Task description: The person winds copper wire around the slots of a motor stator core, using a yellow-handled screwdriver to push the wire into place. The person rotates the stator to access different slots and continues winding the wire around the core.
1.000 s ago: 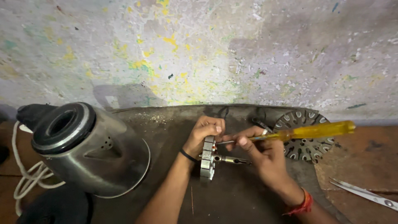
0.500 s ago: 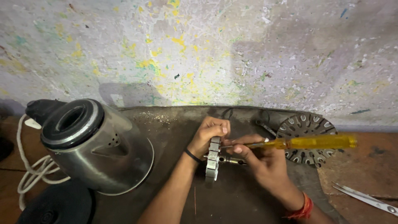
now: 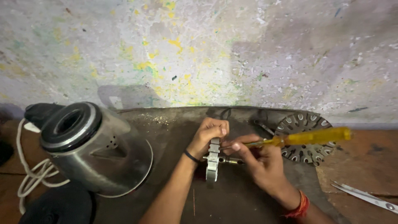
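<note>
My left hand [image 3: 207,137] grips the top of a grey metal motor core [image 3: 213,165] that stands on edge on a dark mat, a thin shaft sticking out of its right side. My right hand [image 3: 259,161] holds a screwdriver with a yellow handle [image 3: 306,137]. Its blade points left and its tip meets the core just under my left fingers. A black band circles my left wrist, a red thread my right.
A steel kettle-like shell [image 3: 89,147] with a black ring top lies tilted at the left, a white cord [image 3: 29,174] beside it. A round slotted metal disc [image 3: 304,139] lies behind the screwdriver. Scissors [image 3: 365,195] rest at the right. A paint-splattered wall rises behind.
The view has shifted a little; the hands and the core sit slightly further right. The screwdriver stays against the core in the same grip.
</note>
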